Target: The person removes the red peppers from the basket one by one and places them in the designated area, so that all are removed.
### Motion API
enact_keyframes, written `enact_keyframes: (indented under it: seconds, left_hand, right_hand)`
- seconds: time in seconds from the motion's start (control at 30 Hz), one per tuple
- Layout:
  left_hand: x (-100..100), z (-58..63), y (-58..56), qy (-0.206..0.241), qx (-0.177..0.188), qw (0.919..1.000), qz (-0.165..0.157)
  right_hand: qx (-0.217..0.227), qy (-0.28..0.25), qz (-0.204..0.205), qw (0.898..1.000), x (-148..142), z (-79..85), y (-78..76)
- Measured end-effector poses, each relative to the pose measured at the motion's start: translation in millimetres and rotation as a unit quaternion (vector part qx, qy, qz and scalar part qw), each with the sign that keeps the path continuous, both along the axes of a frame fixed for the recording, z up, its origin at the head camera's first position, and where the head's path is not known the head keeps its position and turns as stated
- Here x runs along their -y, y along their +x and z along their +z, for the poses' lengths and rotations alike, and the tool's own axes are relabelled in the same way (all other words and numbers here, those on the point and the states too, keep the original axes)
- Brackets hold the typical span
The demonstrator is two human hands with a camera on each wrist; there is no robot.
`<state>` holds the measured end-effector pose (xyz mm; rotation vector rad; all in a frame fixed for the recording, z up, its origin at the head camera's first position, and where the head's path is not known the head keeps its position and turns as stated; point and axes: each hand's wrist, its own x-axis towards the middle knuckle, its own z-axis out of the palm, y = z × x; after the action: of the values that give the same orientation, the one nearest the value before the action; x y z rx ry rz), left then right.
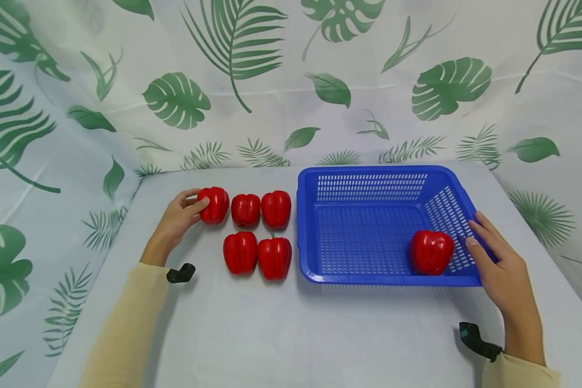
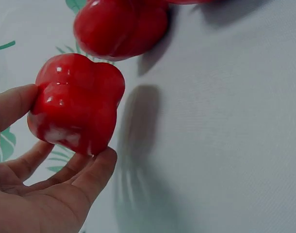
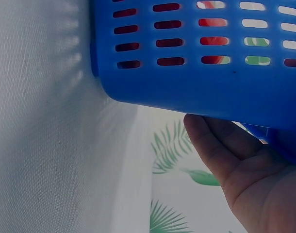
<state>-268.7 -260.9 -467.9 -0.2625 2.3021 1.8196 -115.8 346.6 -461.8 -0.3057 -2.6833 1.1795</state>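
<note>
My left hand [image 1: 175, 218] is at the left end of the back row and holds a red bell pepper [image 1: 214, 206] between thumb and fingers. In the left wrist view the thumb presses one side of this pepper [image 2: 73, 104] and the fingertips its other side. Beside it stand two more peppers, the nearer one a red pepper [image 1: 246, 210]. My right hand [image 1: 506, 269] grips the right rim of a blue plastic basket [image 1: 368, 279], its thumb over the edge. One red pepper [image 1: 431, 252] sits inside, at the basket's front right corner.
Two red peppers form a front row, the left pepper [image 1: 240, 253] touching the right pepper [image 1: 274, 258]. All this is on a pale table [image 1: 320, 339]. Behind it hangs a white cloth [image 1: 271, 118] with green leaves.
</note>
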Motion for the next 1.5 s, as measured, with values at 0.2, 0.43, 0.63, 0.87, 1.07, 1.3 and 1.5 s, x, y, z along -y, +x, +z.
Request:
enact_keyframes:
  seconds: [0.2, 0.43, 0.63, 0.87, 1.07, 1.3, 1.5]
  left_hand:
    - [-4, -6.3, 0.0, -0.016, 0.008, 0.9998, 0.009]
    - [-8, -7.0, 2.7, -0.027, 0.017, 0.9994, 0.013]
    - [-10, -4.9, 3.6, -0.031, 0.019, 0.9993, 0.013]
    - [-10, -3.9, 3.6, -0.029, 0.022, 0.9993, 0.005]
    - [-9, -3.5, 3.4, -0.025, 0.021, 0.9994, 0.007]
    - [-9, 4.4, 5.9, -0.046, -0.001, 0.9989, 0.005]
    - [-16, 22.0, 4.1, -0.050, -0.044, 0.9977, 0.006]
  right_hand:
    - [-0.002, -0.003, 0.001, 1.000, 0, -1.0, 0.6]
    - [0.003, -0.006, 0.002, 1.000, 1, 0.3, 0.5]
    - [-0.001, -0.008, 0.004, 1.000, -1, 0.4, 0.8]
    - [-0.002, -0.006, 0.005, 1.000, -2, -0.1, 1.6]
    - [-0.004, -0.007, 0.008, 1.000, -2, 0.5, 1.3]
    - [-0.004, -0.003, 0.008, 1.000, -1, 0.8, 1.5]
    - [-0.006, -0.004, 0.008, 1.000, -2, 1.3, 1.9]
